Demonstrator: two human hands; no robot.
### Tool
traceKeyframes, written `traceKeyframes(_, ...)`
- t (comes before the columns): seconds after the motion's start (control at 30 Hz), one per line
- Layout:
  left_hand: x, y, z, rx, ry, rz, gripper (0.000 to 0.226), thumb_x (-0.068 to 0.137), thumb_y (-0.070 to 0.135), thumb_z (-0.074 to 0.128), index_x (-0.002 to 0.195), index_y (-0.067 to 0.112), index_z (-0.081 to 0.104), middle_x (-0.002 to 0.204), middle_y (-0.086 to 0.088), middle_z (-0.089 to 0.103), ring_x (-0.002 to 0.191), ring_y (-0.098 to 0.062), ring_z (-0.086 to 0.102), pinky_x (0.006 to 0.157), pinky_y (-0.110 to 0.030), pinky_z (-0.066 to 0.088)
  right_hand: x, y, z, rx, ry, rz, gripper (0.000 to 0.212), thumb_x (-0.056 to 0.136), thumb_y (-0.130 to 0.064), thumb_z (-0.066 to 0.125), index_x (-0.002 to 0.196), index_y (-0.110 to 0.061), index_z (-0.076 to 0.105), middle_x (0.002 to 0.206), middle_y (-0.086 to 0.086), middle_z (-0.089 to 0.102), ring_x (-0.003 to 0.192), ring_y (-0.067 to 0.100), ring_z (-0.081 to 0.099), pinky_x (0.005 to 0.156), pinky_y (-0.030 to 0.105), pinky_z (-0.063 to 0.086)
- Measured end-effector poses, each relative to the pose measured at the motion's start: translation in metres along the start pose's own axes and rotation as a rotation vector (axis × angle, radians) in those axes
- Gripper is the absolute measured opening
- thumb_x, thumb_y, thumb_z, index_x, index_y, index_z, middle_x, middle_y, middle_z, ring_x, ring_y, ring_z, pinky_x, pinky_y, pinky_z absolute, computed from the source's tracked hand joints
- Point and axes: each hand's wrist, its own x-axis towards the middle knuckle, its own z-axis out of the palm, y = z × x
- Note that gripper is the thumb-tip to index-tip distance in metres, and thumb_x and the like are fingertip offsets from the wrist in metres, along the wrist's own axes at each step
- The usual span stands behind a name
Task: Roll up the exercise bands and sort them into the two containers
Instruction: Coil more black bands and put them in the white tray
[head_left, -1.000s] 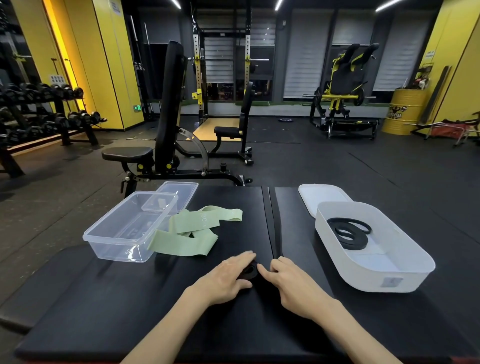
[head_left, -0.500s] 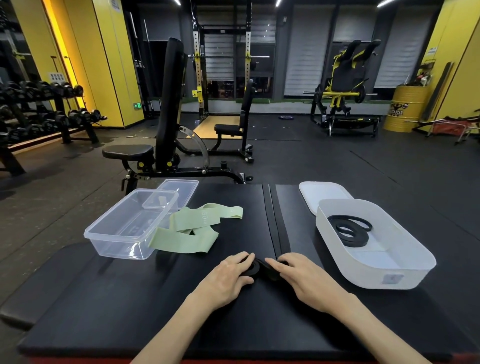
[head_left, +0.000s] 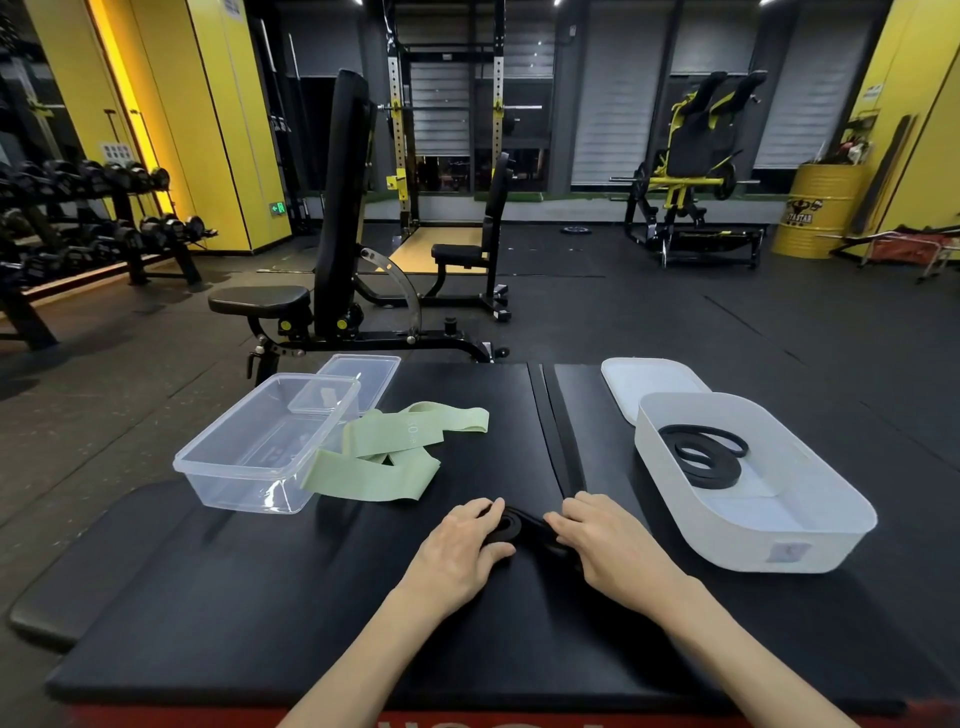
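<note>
Black band lies partly coiled on the table. The left grip curls round the coil; the right grip presses its tail flat. It looks light, soft and springy, so hold the coil itself.

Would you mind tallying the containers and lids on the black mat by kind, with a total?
Containers: 2, the clear container and the white container.
Lids: 2, the clear lid and the white lid.
Total: 4.
</note>
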Motion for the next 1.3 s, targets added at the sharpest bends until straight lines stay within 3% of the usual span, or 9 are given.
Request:
traceKeyframes(0.17,-0.002,0.003,0.001,0.033,-0.002,-0.032,0.059,0.096,0.043,0.047,0.148,0.020,0.029,0.143,0.007,0.039,0.125,-0.014,0.040,0.101,-0.029,0.039,0.002,-0.011,-0.005,-0.077,-0.017,-0.021,0.021,0.071,-0.006,0.043,0.079,-0.019,0.058,0.068,-0.007,0.045,0.063,0.015,0.044,0.057,0.024,0.035)
traceKeyframes(0.27,-0.003,0.005,0.002,0.042,0.013,-0.041,0.059,0.097,0.044,0.045,0.148,0.020,0.028,0.143,0.006,0.038,0.125,-0.014,0.039,0.100,-0.027,0.038,0.001,-0.019,-0.002,-0.110,-0.036,-0.012,0.021,0.064,-0.007,0.052,0.080,-0.019,0.058,0.067,-0.007,0.047,0.061,0.015,0.045,0.058,0.025,0.036)
traceKeyframes(0.47,-0.006,0.008,0.004,0.084,0.033,-0.050,0.061,0.098,0.047,0.039,0.149,0.020,0.023,0.146,0.004,0.033,0.127,-0.012,0.036,0.102,-0.019,0.031,-0.005,-0.028,0.011,-0.088,-0.005,0.062,0.047,0.065,-0.005,0.036,0.106,-0.009,0.060,0.074,-0.003,0.050,0.065,0.017,0.045,0.066,0.028,0.032)
traceKeyframes(0.63,-0.003,0.011,0.000,0.126,0.033,-0.056,0.059,0.098,0.046,0.041,0.148,0.020,0.025,0.142,0.003,0.035,0.126,-0.012,0.037,0.099,-0.021,0.035,-0.008,-0.028,0.016,0.020,0.000,0.097,0.048,0.069,-0.005,0.061,0.116,-0.011,0.053,0.085,-0.003,0.048,0.075,0.017,0.043,0.075,0.027,0.029)
traceKeyframes(0.73,-0.005,0.016,-0.001,0.175,0.051,-0.079,0.058,0.098,0.046,0.039,0.148,0.018,0.025,0.140,0.001,0.037,0.123,-0.014,0.039,0.097,-0.022,0.036,-0.011,-0.022,0.016,0.049,-0.036,0.128,0.055,0.072,-0.009,0.064,0.125,-0.015,0.049,0.089,-0.005,0.048,0.079,0.016,0.047,0.077,0.021,0.035)
traceKeyframes(0.83,-0.006,0.016,-0.001,0.247,0.072,-0.102,0.060,0.098,0.049,0.037,0.147,0.016,0.027,0.136,-0.001,0.042,0.120,-0.016,0.042,0.099,-0.022,0.035,-0.010,-0.021,0.014,0.038,-0.042,0.131,0.056,0.073,-0.011,0.062,0.127,-0.017,0.051,0.085,-0.006,0.049,0.075,0.015,0.049,0.071,0.023,0.042)
traceKeyframes(1.0,-0.004,0.018,-0.002,0.296,0.080,-0.180,0.061,0.095,0.053,0.039,0.142,0.014,0.035,0.129,-0.004,0.050,0.118,-0.019,0.046,0.101,-0.026,0.035,0.006,-0.023,0.012,0.025,0.009,0.123,0.042,0.071,-0.022,0.072,0.111,-0.015,0.063,0.072,-0.008,0.053,0.064,0.013,0.051,0.060,0.023,0.041)
traceKeyframes(1.17,-0.006,0.020,0.003,0.221,0.142,-0.237,0.062,0.090,0.059,0.045,0.135,0.016,0.045,0.119,-0.002,0.054,0.111,-0.017,0.048,0.097,-0.024,0.035,0.013,-0.033,0.009,0.111,0.011,0.124,0.030,0.076,-0.023,0.059,0.103,-0.016,0.068,0.067,-0.010,0.052,0.061,0.011,0.051,0.057,0.022,0.041)
traceKeyframes(1.3,-0.012,0.017,0.005,0.210,0.120,-0.147,0.071,0.094,0.057,0.036,0.148,0.012,0.026,0.131,-0.003,0.043,0.117,-0.016,0.039,0.099,-0.021,0.033,0.007,-0.033,0.014,0.156,0.020,0.153,0.034,0.086,-0.024,0.046,0.113,-0.015,0.065,0.074,-0.009,0.051,0.068,0.013,0.050,0.063,0.024,0.042)
